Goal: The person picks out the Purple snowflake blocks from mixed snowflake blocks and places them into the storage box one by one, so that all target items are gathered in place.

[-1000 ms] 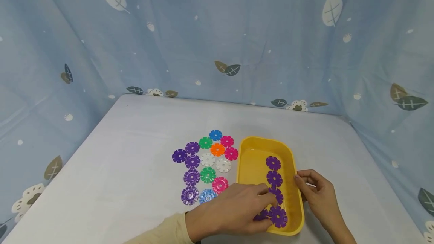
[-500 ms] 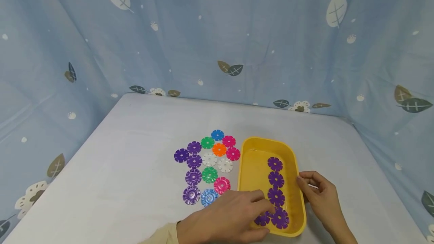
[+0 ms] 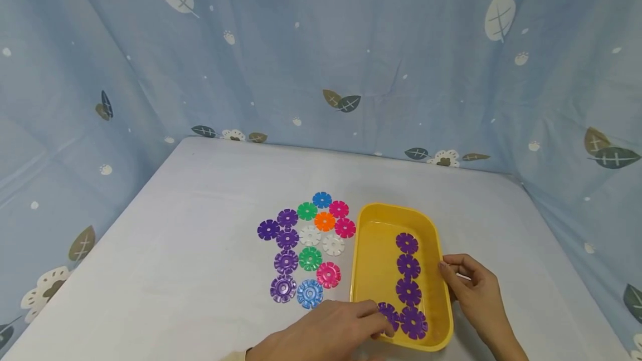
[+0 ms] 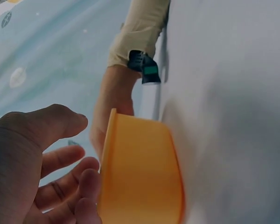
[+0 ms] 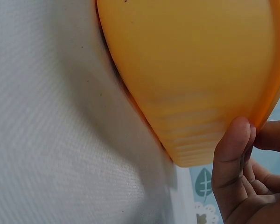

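A yellow plastic tray (image 3: 368,261) stands on the table, with several purple snowflake discs (image 3: 408,291) lying inside in a line that turns left at the near end. My left hand (image 3: 328,327) reaches over the near left corner, its fingertips by the leftmost purple disc (image 3: 389,315) and partly covering it. In the left wrist view the thumb stands apart from loosely bent fingers (image 4: 60,191), nothing is visible between them, and the tray wall (image 4: 140,172) is beside them. My right hand (image 3: 473,288) pinches the tray's right rim; the right wrist view shows thumb and finger at the edge.
Left of the tray, several loose snowflake discs lie flat on the white table (image 3: 190,249): purple (image 3: 286,261), green (image 3: 310,259), white (image 3: 333,245), pink (image 3: 328,274), orange (image 3: 324,221) and blue (image 3: 310,293). A patterned blue curtain (image 3: 281,60) hangs behind and at both sides.
My left hand has drawn back left and toward me from the purple discs, uncovering more of the near ones and the light blue disc. The right hand keeps its hold on the rim.
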### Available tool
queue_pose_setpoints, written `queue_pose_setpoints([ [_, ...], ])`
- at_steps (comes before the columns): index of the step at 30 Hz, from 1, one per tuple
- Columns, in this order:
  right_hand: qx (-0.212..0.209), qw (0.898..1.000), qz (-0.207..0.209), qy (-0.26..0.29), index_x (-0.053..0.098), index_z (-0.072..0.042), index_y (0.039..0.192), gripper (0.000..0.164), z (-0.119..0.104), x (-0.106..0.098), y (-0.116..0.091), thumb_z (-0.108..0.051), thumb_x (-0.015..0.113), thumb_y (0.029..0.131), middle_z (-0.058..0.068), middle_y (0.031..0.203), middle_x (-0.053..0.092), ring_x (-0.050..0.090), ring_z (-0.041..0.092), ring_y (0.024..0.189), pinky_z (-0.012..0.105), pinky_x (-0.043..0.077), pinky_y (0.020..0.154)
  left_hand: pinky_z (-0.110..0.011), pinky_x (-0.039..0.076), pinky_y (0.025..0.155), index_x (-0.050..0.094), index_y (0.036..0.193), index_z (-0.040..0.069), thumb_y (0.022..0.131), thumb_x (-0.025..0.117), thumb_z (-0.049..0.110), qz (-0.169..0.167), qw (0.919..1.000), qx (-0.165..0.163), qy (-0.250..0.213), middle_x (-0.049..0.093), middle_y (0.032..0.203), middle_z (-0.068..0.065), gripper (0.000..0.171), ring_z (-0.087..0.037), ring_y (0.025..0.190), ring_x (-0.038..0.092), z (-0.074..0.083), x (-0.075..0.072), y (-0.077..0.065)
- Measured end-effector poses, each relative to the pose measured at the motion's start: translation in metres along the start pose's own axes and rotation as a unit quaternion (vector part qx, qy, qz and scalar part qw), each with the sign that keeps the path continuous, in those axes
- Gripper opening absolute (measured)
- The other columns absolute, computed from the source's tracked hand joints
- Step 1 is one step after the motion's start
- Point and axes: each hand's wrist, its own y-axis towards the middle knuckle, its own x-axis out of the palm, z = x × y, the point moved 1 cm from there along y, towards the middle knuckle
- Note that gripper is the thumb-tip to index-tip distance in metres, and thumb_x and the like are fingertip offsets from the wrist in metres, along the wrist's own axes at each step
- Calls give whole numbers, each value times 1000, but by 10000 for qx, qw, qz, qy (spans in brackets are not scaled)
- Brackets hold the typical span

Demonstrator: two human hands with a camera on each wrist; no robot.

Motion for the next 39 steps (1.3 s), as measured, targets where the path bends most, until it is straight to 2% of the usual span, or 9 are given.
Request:
queue_pose_setpoints([
  [10, 74, 10000, 5, -21, 61, 2, 116, 34, -1, 0, 0, -28, 64, 100, 13, 93, 67, 66, 22, 63, 34, 56, 54, -2, 40, 70, 62, 121, 19, 93, 72, 32, 37, 9994, -92, -341, 58, 98, 14, 33, 10, 75, 48, -7, 10, -17],
  [14, 93, 9999, 20, -71, 60, 2, 116, 35, -2, 0, 0, -29, 64, 100, 13, 93, 67, 66, 21, 63, 34, 56, 54, -2, 40, 74, 64, 119, 17, 95, 70, 30, 126, 9995, -13, -279, 62, 101, 14, 28, 9, 79, 53, -8, 15, -22],
  [18, 116, 9999, 14, -61, 61, 2, 117, 36, -1, 1, 0, -29, 64, 100, 13, 94, 67, 66, 21, 64, 34, 56, 55, -3, 41, 76, 64, 115, 18, 96, 70, 29, 129, 9991, -126, -395, 63, 101, 16, 23, 10, 81, 54, -10, 19, -25],
  [25, 199, 9998, -3, -45, 60, 2, 119, 37, -3, 1, 1, -30, 63, 100, 14, 97, 67, 67, 21, 66, 34, 57, 56, -8, 46, 70, 63, 110, 23, 91, 75, 31, -29, 9934, -877, -734, 59, 95, 19, 24, 8, 72, 51, -18, 17, -36],
  [29, 206, 9998, -22, -10, 60, 2, 119, 37, -3, 0, 1, -30, 63, 100, 14, 97, 67, 67, 21, 66, 34, 57, 56, -10, 47, 69, 65, 108, 24, 89, 78, 31, -119, 9905, -1182, -698, 57, 92, 20, 24, 7, 71, 52, -22, 17, -42],
  [32, 190, 9998, -23, -3, 60, 2, 119, 37, -3, 0, 1, -29, 64, 100, 15, 96, 67, 67, 21, 66, 34, 57, 56, -11, 48, 69, 65, 106, 26, 87, 79, 31, -3, 9885, -1366, -646, 56, 91, 20, 25, 6, 72, 52, -24, 15, -47],
  [39, 141, 9999, -36, 8, 60, 2, 118, 36, -2, 0, 1, -29, 63, 100, 15, 96, 67, 67, 21, 65, 34, 57, 56, -14, 49, 67, 64, 102, 28, 89, 77, 34, 388, 9759, -2002, -771, 54, 89, 21, 20, 5, 73, 52, -27, 12, -60],
])
